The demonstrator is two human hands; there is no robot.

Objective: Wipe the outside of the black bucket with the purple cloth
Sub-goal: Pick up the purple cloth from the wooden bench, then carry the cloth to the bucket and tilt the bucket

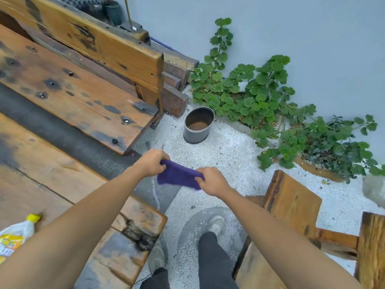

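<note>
Purple cloth (179, 176) hangs stretched between the left hand (151, 162) and right hand (210, 181), each pinching one end. The bucket (198, 126) stands on the gravel (239, 163) ahead, well apart, so it seems best to bunch the cloth into one palm before reaching for its wall.

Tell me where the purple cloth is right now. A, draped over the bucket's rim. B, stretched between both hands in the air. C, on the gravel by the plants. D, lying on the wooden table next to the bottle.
B: the left hand and the right hand each grip an end of the purple cloth, held up well short of the bucket standing on the gravel.
</note>
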